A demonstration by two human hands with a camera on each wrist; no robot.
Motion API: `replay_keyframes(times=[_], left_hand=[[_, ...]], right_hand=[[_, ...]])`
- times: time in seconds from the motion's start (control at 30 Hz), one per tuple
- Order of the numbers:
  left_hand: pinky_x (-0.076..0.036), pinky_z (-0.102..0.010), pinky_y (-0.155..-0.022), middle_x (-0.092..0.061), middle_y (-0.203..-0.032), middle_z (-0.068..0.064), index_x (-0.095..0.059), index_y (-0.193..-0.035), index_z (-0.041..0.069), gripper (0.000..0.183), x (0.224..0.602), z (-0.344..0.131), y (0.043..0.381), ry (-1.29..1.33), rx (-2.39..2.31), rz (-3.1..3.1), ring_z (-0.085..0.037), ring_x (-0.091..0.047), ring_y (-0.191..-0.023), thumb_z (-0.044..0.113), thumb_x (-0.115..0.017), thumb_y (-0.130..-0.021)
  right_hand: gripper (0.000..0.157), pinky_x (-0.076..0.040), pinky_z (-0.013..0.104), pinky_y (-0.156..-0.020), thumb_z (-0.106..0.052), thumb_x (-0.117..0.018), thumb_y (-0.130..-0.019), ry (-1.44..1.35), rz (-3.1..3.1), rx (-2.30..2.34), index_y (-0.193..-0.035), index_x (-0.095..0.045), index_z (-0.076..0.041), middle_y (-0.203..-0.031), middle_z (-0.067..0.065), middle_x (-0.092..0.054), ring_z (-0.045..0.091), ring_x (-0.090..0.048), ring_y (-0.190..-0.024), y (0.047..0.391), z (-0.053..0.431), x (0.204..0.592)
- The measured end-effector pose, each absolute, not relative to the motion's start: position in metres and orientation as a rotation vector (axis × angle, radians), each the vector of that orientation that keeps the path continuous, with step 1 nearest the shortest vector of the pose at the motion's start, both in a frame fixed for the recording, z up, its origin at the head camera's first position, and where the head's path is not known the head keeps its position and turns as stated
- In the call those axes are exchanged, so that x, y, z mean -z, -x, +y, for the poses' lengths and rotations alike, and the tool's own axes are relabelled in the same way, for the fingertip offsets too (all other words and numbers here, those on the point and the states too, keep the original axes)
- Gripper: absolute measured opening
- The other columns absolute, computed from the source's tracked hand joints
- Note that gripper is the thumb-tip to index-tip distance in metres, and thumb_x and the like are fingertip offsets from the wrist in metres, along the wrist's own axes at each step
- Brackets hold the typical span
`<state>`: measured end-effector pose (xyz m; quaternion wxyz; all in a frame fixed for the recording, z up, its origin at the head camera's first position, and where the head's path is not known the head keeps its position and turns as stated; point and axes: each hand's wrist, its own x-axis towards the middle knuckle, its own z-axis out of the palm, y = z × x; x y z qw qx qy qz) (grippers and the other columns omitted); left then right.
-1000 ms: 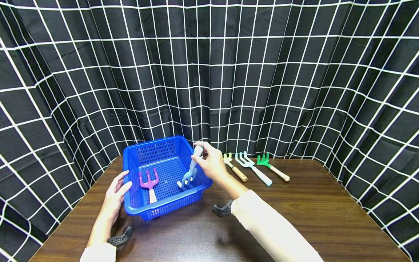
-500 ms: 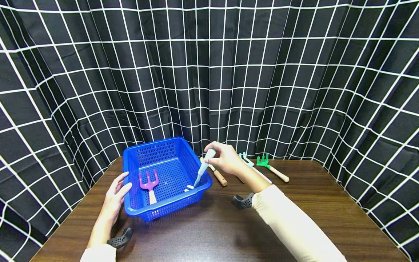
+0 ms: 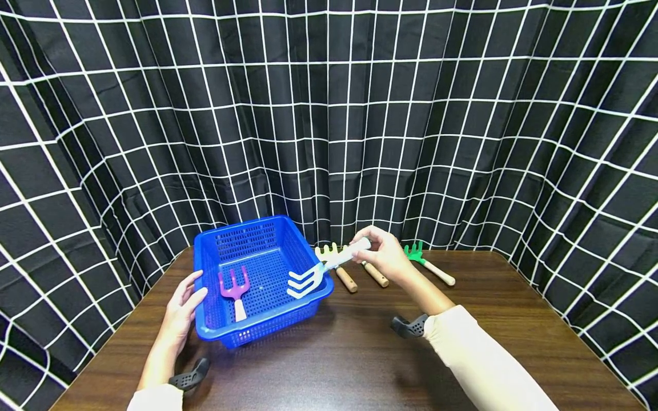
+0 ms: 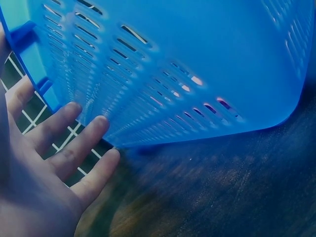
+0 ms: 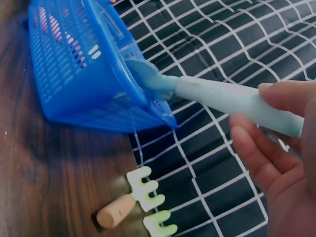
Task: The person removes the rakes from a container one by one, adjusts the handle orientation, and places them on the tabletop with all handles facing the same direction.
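A blue perforated basket (image 3: 269, 326) stands on the left of the table. My left hand (image 3: 180, 308) is at its left rim; in the left wrist view straight, spread fingers (image 4: 81, 153) touch the outer wall. My right hand (image 3: 388, 260) pinches the pale handle of a light-blue hand fork (image 5: 217, 101) between thumb and fingers. The fork slants down to the left, its neck over the basket's right rim and its tines (image 3: 307, 281) over the inside. Inside the basket lies a magenta hand fork (image 3: 235, 290) with a whitish handle.
Two yellow-green hand forks with wooden handles lie right of the basket, the nearer one with its handle (image 3: 346, 279) showing. A green fork (image 3: 415, 252) lies farther right. Behind the brown table (image 3: 319, 371) hangs a black grid curtain (image 3: 339, 142).
My right hand has moved right from over the basket, and the fork has tipped from steep to nearly flat. The two yellow-green forks have come into view. The left hand stays put.
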<state>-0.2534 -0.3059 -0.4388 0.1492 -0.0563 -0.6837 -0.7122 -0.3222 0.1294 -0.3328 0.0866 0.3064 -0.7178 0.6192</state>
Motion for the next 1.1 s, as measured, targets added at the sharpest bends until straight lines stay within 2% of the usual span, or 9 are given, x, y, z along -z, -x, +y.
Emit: replay_keyframes(times=[0.27, 0.4, 0.67, 0.97, 1.1], left_hand=[[-0.053, -0.027, -0.079, -0.057, -0.118, 0.008, -0.032, -0.146, 0.002, 0.05, 0.439, -0.307, 0.251, 0.152, 2.05, -1.963, -0.009, -0.061, -0.103, 0.014, -0.052, -0.101], [-0.054, -0.028, -0.079, -0.056, -0.12, 0.005, -0.032, -0.146, 0.003, 0.05, 0.439, -0.306, 0.252, 0.157, 2.054, -1.965, -0.011, -0.061, -0.103, 0.015, -0.052, -0.102], [-0.054, -0.029, -0.078, -0.057, -0.115, 0.01, -0.032, -0.146, 0.003, 0.05, 0.439, -0.305, 0.253, 0.159, 2.056, -1.963, -0.01, -0.062, -0.101, 0.014, -0.051, -0.102], [-0.054, -0.028, -0.077, -0.057, -0.118, 0.006, -0.032, -0.146, 0.003, 0.049, 0.441, -0.307, 0.254, 0.164, 2.041, -1.965, -0.011, -0.063, -0.101, 0.015, -0.051, -0.102], [-0.054, -0.027, -0.077, -0.057, -0.117, 0.008, -0.032, -0.146, 0.004, 0.049, 0.441, -0.307, 0.254, 0.163, 2.042, -1.967, -0.011, -0.062, -0.101, 0.014, -0.051, -0.102]], right_hand=[[0.023, -0.057, 0.027, -0.063, 0.02, -0.061, -0.081, -0.873, -1.939, -1.904, -0.101, -0.051, 0.021, -0.096, 0.034, -0.061, 0.015, -0.068, -0.069, 0.321, 0.15, 0.337], [0.024, -0.057, 0.027, -0.066, 0.021, -0.06, -0.082, -0.785, -1.856, -1.942, -0.102, -0.048, 0.023, -0.094, 0.026, -0.063, 0.014, -0.067, -0.07, 0.319, 0.162, 0.345], [0.023, -0.057, 0.025, -0.063, 0.023, -0.058, -0.083, -0.603, -1.728, -1.95, -0.102, -0.046, 0.024, -0.088, 0.003, -0.069, 0.01, -0.068, -0.065, 0.319, 0.187, 0.357], [0.025, -0.057, 0.024, -0.066, 0.02, -0.062, -0.083, -0.453, -1.742, -1.872, -0.104, -0.048, 0.022, -0.087, 0.0, -0.068, 0.007, -0.066, -0.068, 0.322, 0.219, 0.373], [0.026, -0.056, 0.023, -0.065, 0.02, -0.063, -0.083, -0.343, -1.736, -1.835, -0.105, -0.05, 0.02, -0.086, -0.003, -0.068, 0.006, -0.065, -0.07, 0.323, 0.233, 0.378]])
